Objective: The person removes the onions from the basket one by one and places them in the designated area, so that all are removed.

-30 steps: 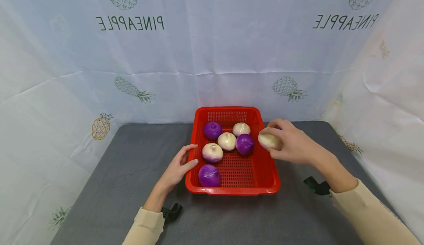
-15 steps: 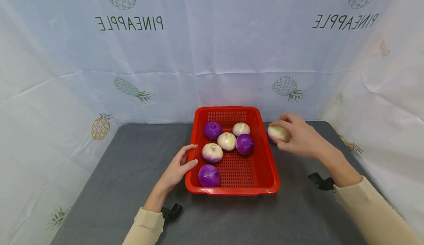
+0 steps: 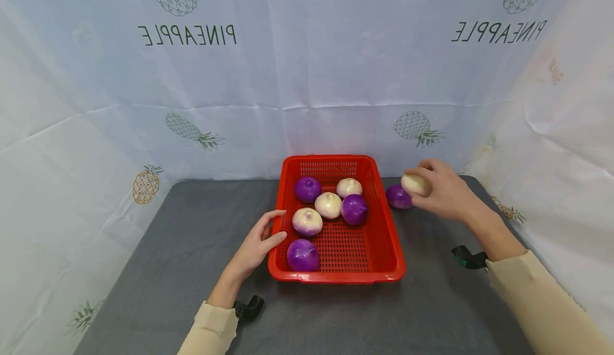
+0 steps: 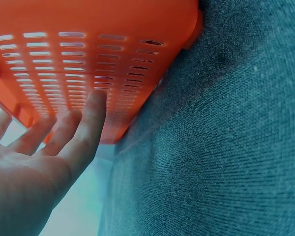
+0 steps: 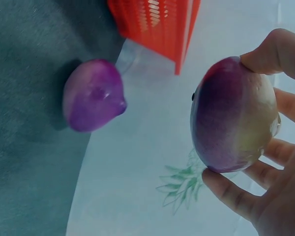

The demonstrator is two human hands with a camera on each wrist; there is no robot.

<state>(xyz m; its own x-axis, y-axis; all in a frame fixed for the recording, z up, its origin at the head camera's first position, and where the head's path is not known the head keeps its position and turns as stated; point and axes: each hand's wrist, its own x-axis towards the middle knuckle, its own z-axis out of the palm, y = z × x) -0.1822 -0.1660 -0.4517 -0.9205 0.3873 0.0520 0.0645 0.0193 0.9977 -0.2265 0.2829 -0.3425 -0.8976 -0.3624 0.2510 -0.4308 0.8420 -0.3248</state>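
Note:
My right hand holds a white-and-purple turnip between thumb and fingers, raised just beyond the right side of the red basket. In the right wrist view the held turnip shows a purple half and a pale half. Below it, a purple turnip lies on the table beside the basket's right wall. My left hand rests with spread fingers at the basket's left rim. The left wrist view shows its fingers extended, close against the slotted outer wall.
Several turnips lie in the basket, among them a purple one at the near left corner and a white one around the middle. A grey tabletop spreads around it. A pineapple-print cloth hangs behind.
My right hand has carried the turnip rightward, from over the basket's right rim to beyond it. The purple turnip on the table has come into fuller view. My left hand stays put.

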